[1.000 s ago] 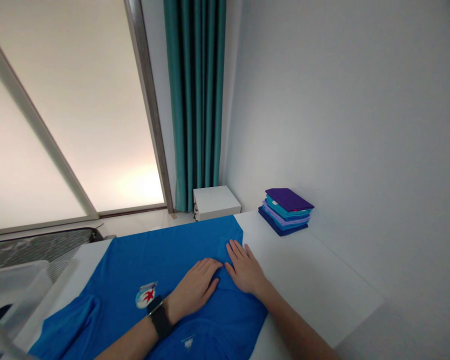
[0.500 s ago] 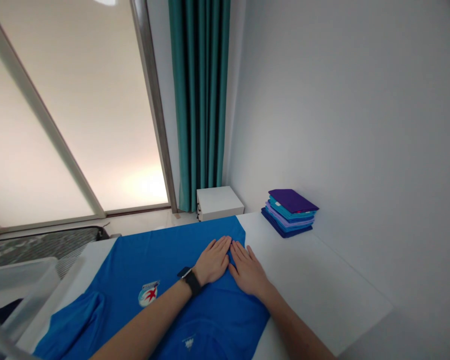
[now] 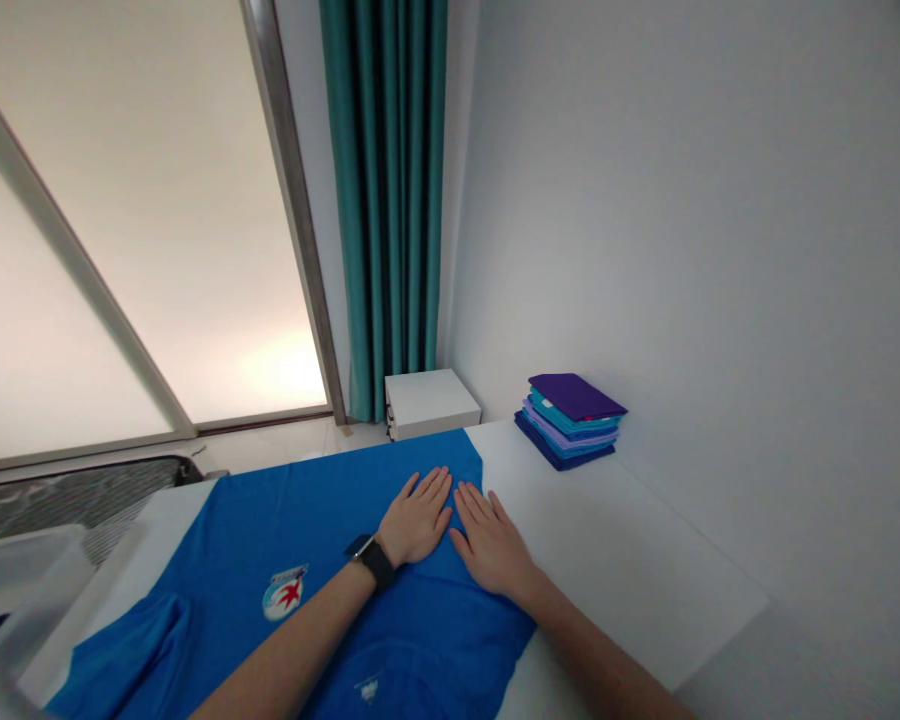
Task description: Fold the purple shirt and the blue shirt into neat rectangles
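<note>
A blue T-shirt [image 3: 270,525] lies spread over the white table [image 3: 600,560], its neck end toward me. It has a round white, light-blue and red print on the chest and a small white mark inside the collar. My left hand [image 3: 418,517], with a black watch [image 3: 373,560] on the wrist, rests flat on the shirt, fingers stretched. Close beside it, my right hand [image 3: 490,540] also lies flat on the fabric near the shirt's right edge. A small gap separates the two hands. At the lower left, the sleeve [image 3: 139,640] is rumpled.
A stack of folded clothes [image 3: 570,425], purple on top, stands on the table by the wall. Beyond the table are a small white cabinet [image 3: 431,400] and a green curtain [image 3: 390,220]. A translucent plastic bin [image 3: 45,570] sits at the lower left.
My hands have moved slightly apart, the left one shifting left across the shirt. The whole view has shifted a little; the shirt lies as before.
</note>
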### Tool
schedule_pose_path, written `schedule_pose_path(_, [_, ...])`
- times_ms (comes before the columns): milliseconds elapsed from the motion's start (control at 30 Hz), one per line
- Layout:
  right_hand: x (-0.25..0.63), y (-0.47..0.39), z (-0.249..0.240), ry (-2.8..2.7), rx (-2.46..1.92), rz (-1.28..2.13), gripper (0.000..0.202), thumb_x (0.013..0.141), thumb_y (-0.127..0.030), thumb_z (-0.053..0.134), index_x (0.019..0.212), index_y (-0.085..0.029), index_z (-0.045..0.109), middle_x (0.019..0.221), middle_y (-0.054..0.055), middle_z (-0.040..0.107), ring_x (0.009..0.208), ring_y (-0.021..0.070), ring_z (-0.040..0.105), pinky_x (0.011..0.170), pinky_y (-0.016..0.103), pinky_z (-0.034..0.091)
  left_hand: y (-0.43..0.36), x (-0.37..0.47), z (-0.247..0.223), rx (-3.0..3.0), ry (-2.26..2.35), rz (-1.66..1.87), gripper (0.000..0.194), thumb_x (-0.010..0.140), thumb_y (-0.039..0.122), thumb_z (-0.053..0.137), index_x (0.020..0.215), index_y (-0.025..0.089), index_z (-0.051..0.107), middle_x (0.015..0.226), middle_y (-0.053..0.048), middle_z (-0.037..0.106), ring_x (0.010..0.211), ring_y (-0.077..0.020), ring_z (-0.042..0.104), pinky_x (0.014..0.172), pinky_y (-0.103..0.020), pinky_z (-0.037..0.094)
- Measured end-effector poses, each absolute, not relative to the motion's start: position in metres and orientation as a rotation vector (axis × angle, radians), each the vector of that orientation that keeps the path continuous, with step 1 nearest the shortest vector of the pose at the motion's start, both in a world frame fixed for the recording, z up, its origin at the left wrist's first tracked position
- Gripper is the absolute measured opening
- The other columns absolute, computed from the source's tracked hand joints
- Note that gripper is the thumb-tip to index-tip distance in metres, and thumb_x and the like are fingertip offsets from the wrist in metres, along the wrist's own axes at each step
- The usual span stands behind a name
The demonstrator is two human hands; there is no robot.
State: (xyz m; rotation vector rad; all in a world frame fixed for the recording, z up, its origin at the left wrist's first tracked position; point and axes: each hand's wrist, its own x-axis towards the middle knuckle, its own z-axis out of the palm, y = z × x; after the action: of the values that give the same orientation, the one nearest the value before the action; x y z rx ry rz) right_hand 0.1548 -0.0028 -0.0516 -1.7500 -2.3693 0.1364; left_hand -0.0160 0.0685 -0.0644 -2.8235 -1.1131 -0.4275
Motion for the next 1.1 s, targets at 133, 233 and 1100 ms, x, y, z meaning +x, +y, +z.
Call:
schedule_pose_path(133, [0.161, -0.015, -0.049, -2.391, -1.745, 0.146, 0.061, 0.1, -0.045, 0.024, 0.15, -0.01, 0.029, 0.157, 0.011, 0.023, 0.146, 0.0228, 0.019, 0.119, 0.047, 0.013, 0.068, -0.016, -0.064, -2.826, -1.117, -0.446, 0.051, 0.099, 0.035, 0.03, 0.147, 0.019, 0.037, 0.153, -0.008, 0.037, 0.141, -0.0225, 0.033, 0.116, -0.045, 0.026])
schedule_pose_path(233, [0.166, -0.027, -0.048, -2.402, -1.739, 0.141, 0.06, 0.101, -0.044, 0.024, 0.15, -0.01, 0.029, 0.157, 0.011, 0.024, 0.146, 0.0234, 0.019, 0.12, 0.047, 0.014, 0.068, -0.016, -0.062, -2.836, -1.125, -0.422, 0.052, 0.099, 0.036, 0.031, 0.146, 0.016, 0.038, 0.153, -0.009, 0.036, 0.141, -0.0231, 0.033, 0.116, -0.046, 0.027])
schedule_pose_path(1100, [0.225, -0.039, -0.046, -1.905, -1.706, 0.598, 0.052, 0.1, -0.028, 0.021, 0.152, -0.021, 0.024, 0.144, 0.007, 0.049, 0.134, 0.0156, 0.043, 0.111, 0.04, 0.035, 0.076, -0.018, -0.047, -3.004, -1.326, -0.445, 0.053, 0.101, 0.038, 0.023, 0.149, 0.015, 0.033, 0.155, -0.011, 0.03, 0.144, -0.0212, 0.026, 0.116, -0.044, 0.025])
